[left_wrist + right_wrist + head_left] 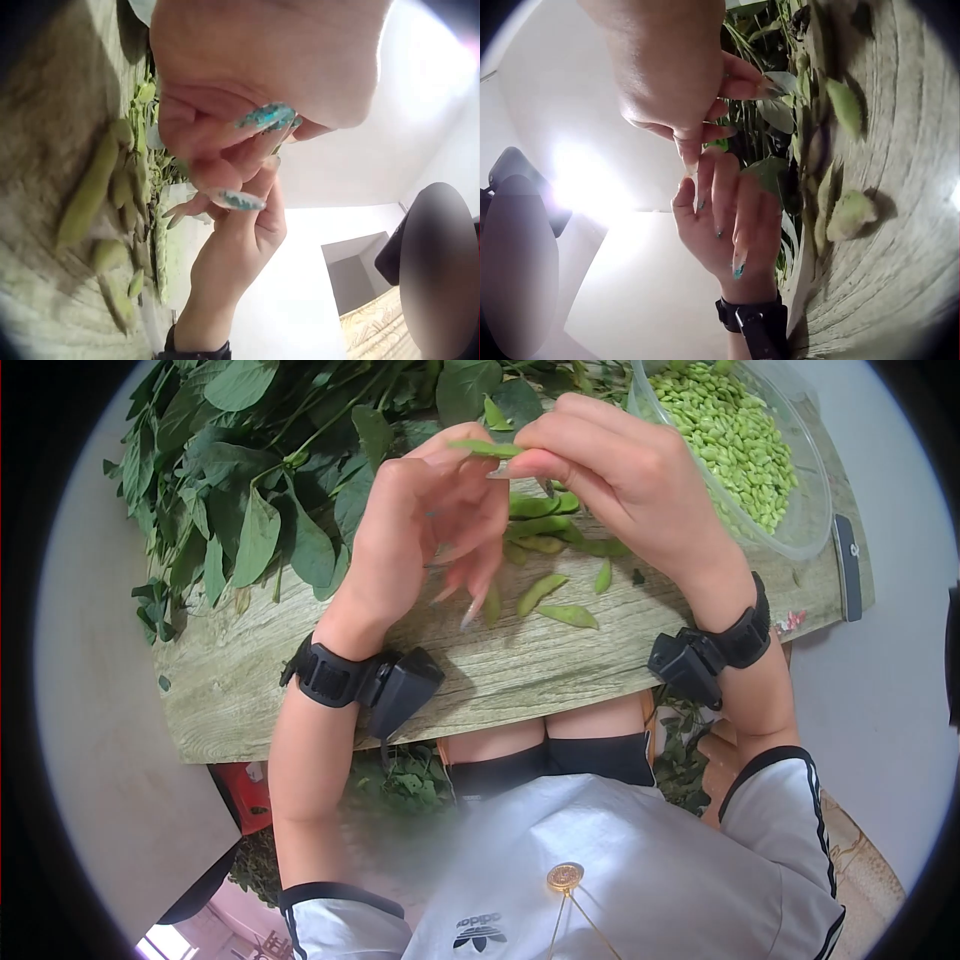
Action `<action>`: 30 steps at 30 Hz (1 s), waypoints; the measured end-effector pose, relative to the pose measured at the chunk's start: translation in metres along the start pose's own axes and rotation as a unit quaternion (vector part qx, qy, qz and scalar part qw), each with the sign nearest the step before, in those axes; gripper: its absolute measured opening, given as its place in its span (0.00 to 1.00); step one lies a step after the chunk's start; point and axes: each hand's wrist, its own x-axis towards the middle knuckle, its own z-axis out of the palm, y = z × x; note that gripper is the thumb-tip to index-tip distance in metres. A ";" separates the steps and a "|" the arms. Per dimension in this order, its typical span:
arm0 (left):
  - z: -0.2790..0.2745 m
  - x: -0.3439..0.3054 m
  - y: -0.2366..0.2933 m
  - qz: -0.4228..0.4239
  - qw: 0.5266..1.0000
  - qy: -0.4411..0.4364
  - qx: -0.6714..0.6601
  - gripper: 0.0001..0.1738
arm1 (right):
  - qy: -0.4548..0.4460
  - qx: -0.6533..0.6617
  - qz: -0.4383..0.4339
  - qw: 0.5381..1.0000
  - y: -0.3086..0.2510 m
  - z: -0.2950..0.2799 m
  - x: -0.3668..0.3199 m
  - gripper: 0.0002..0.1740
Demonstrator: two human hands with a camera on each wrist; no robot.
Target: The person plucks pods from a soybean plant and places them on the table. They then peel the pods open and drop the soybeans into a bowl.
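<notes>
A green soybean pod (485,449) is held up over the table between both hands. My right hand (625,480) pinches its right end between thumb and forefinger. The left end lies at the thumb and forefinger of my left hand (420,525), whose other fingers curl loosely below. Long nails with teal decoration show on the left hand in the left wrist view. The fingertips of both hands meet in the right wrist view, where the pod itself is mostly hidden. Beneath the hands lie several loose pods (540,592) on the wooden table (540,660).
Leafy soybean stalks (250,480) cover the table's far left. A clear plastic tub (815,525) of shelled green beans (735,445) stands at the far right. A dark flat phone-like object (848,568) lies at the right edge. More leaves (400,780) are below the table.
</notes>
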 end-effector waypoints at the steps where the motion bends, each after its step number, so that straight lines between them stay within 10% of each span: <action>1: 0.003 0.000 0.000 0.000 1.000 -0.001 0.000 0.23 | -0.003 -0.001 0.006 1.000 0.000 0.000 0.000 0.08; 30: -0.001 0.002 -0.005 -0.045 0.998 0.039 -0.016 0.20 | -0.031 -0.044 -0.028 0.998 0.002 0.003 -0.001 0.09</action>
